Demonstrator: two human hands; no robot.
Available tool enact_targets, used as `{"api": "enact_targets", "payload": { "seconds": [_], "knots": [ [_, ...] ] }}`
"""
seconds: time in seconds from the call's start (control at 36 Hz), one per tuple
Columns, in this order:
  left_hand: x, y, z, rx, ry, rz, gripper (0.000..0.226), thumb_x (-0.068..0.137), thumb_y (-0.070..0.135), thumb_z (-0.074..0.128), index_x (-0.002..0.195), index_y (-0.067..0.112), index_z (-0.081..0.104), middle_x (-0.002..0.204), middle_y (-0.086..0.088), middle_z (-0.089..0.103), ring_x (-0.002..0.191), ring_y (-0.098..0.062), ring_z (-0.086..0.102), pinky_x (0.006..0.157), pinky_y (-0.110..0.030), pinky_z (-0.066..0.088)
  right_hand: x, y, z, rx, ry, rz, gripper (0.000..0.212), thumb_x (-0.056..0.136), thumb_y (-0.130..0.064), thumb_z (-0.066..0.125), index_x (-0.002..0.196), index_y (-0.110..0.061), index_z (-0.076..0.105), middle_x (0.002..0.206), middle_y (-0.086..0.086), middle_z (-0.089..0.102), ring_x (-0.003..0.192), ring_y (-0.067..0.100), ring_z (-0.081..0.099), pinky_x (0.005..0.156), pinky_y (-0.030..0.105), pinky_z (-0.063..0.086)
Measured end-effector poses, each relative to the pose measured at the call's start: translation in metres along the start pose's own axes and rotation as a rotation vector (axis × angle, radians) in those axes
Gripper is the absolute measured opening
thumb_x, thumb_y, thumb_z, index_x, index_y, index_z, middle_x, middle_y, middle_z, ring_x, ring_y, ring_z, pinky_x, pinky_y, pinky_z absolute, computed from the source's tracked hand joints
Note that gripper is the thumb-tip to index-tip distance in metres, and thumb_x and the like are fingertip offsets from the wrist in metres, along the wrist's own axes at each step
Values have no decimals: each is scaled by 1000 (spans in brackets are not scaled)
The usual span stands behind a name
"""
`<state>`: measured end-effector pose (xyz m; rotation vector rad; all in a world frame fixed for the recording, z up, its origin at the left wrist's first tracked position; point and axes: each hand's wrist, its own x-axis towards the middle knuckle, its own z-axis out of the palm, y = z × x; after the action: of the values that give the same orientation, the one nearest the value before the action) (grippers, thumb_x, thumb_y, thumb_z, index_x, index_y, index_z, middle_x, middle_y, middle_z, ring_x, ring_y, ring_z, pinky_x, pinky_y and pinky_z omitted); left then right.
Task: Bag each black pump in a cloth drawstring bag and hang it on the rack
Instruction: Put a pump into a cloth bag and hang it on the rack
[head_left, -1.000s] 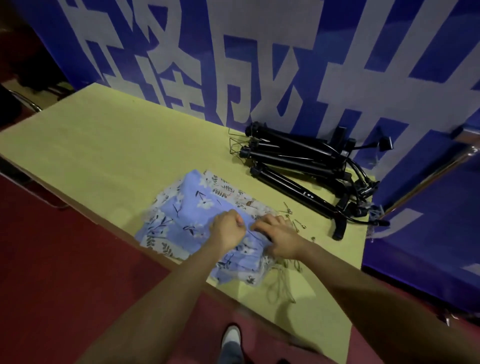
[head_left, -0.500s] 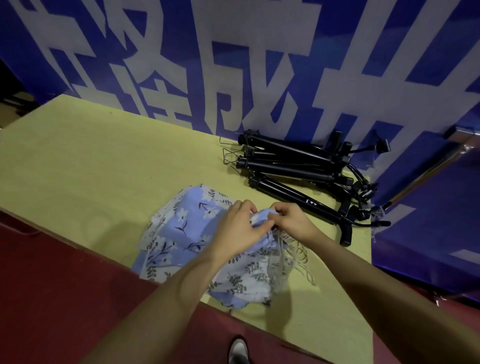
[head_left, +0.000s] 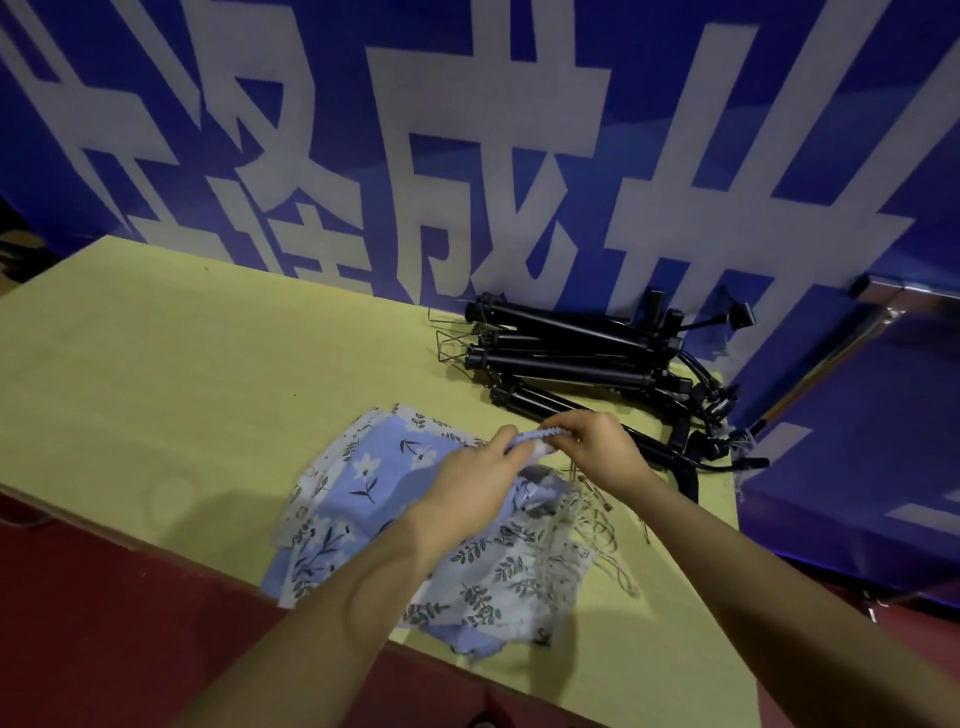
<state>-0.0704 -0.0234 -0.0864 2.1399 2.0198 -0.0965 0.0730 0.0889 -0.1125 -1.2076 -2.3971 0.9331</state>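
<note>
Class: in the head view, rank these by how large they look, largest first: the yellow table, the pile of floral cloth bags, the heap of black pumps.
1. yellow table
2. pile of floral cloth bags
3. heap of black pumps. Bags lie nearer the camera, so 2 and 3 are unsure.

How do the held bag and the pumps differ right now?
The bag is soft blue floral cloth; the pumps are rigid black tubes. The bag's gathered rim is pinched and lifted between the left hand and right hand; the pumps lie untouched. The bag sits near the table's front edge, the pumps by the banner. Both rest on the table.
</note>
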Motion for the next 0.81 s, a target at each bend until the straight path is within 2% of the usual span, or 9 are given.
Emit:
{"api": "enact_targets", "payload": {
  "seconds": [0.08,0.14,0.19,0.28,0.39,0.5,0.61,0.69,0.81],
  "knots": [
    [4,5,0,55,6,-76,58,93,1,42,146,12,20,145,-11,26,67,-29,40,50,-33,23,-1,3,-3,-9,49,5,17,92,-12,57,100,-15,72,94,0,70,77,10,61,68,34,50],
    [6,11,-3,24,26,-134,49,94,11,43,142,12,31,137,-9,38,81,-31,52,62,-33,35,-3,5,-5,54,51,1,15,91,-9,58,98,-12,72,84,-3,67,64,-1,54,62,24,42],
    [10,14,-3,12,103,-190,38,94,28,44,126,12,54,120,-7,55,99,-28,55,86,-37,37,-5,5,-8,114,35,-24,14,90,-6,59,96,-10,72,76,-11,62,60,-5,54,57,11,37],
    [17,23,-9,66,210,-198,29,86,35,62,94,10,73,89,-5,67,90,-25,60,78,-34,45,-5,10,-11,192,32,-42,14,89,-6,61,97,-7,72,81,-7,65,67,-5,56,60,7,40],
    [29,35,-12,76,34,-275,36,90,0,48,126,1,49,126,-16,49,117,-33,46,92,-37,43,0,22,-22,258,-5,-61,18,91,-12,62,107,-11,70,100,-1,68,89,7,62,76,13,47],
    [35,42,-6,25,14,-382,50,87,-1,54,135,2,39,134,-14,41,122,-34,40,89,-39,45,2,48,-30,257,-11,48,27,93,-8,55,118,-14,64,113,-1,63,99,12,60,79,11,45],
    [43,45,5,-116,15,-457,68,86,0,58,144,4,23,144,-11,29,125,-33,37,83,-37,47,1,85,-22,-34,-51,149,26,94,-10,46,112,-12,65,108,7,65,83,20,63,74,34,53],
    [49,44,11,-200,3,-501,79,87,2,59,149,5,10,155,-10,12,131,-37,33,88,-36,48,-3,106,-9,-165,-116,247,25,92,-12,44,104,-20,64,101,6,67,81,24,65,74,42,57],
    [56,43,16,-339,-82,-534,87,90,-2,52,150,12,-9,159,-2,-14,144,-41,8,91,-35,45,-11,121,7,-335,-211,252,16,89,-12,49,98,-13,62,105,7,63,92,26,63,74,32,51]
  ]
}}
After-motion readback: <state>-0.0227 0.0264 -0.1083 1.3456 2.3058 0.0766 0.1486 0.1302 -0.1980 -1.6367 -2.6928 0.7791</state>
